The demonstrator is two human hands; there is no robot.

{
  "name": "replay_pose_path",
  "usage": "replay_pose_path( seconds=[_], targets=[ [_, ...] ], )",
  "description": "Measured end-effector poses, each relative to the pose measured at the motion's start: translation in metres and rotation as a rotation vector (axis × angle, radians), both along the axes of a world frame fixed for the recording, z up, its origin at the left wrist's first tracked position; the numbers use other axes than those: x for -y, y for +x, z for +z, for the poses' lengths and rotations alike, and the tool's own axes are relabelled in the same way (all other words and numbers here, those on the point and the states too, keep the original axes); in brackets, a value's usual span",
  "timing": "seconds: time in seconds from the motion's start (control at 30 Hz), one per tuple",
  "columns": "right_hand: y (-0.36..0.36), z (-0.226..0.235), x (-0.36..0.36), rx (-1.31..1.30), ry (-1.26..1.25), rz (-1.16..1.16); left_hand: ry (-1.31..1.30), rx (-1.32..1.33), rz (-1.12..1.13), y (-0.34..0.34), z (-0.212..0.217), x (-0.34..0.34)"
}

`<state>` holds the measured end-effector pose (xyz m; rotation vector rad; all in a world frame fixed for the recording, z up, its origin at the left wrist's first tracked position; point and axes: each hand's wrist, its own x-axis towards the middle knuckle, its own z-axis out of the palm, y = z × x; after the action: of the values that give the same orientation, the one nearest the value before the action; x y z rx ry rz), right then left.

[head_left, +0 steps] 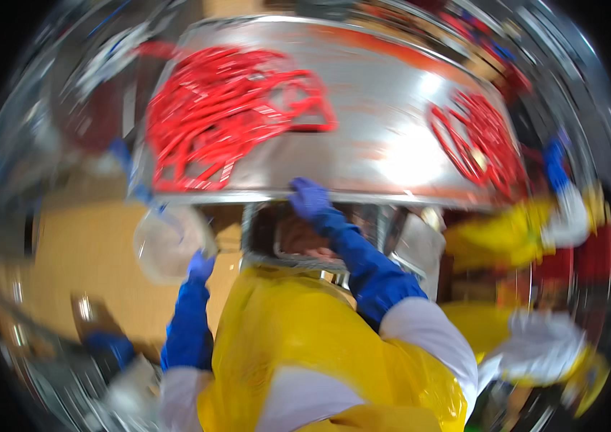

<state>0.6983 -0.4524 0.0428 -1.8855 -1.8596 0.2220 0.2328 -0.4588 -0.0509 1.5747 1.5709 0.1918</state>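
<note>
At the right rim of a whitish translucent bucket (169,245), my left hand (201,266) in a purple glove appears closed on the edge, though its fingers are blurred. My right hand (310,198), gloved too, is at the near edge of a metal table (363,155). Its fingers look loosely apart and nothing shows in them. Below that hand sits a metal container (262,234) with pinkish-brown contents, partly hidden by my right forearm. A heap of glossy red sausage-like links (226,108) covers the table's left part, and a smaller bunch of red links (478,140) lies at the right.
A co-worker's yellow apron (496,234) and blue-sleeved arm (556,165) are close on the right. Another person in white and yellow (536,345) is nearer, lower right. A grey metal bin (421,245) stands under the table edge. Tan floor (89,252) stretches out at left.
</note>
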Motion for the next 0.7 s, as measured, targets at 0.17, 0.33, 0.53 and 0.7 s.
replay_pose_path(
  seconds=[0.17,0.33,0.53,0.7],
  targets=[
    [-0.003,0.014,-0.007,0.030,-0.099,-0.048,0.106,-0.261,-0.067,0.014,-0.009,-0.022],
    [0.014,0.010,0.004,0.027,-0.063,-0.113,0.157,-0.264,-0.139,0.027,-0.020,-0.042],
    [0.011,0.004,-0.001,-0.011,-0.013,-0.088,0.163,0.008,-0.129,-0.019,-0.071,-0.043],
    [0.002,0.012,-0.011,0.034,-0.125,-0.129,0.036,-0.196,-0.037,0.013,-0.025,-0.044]
  ],
)
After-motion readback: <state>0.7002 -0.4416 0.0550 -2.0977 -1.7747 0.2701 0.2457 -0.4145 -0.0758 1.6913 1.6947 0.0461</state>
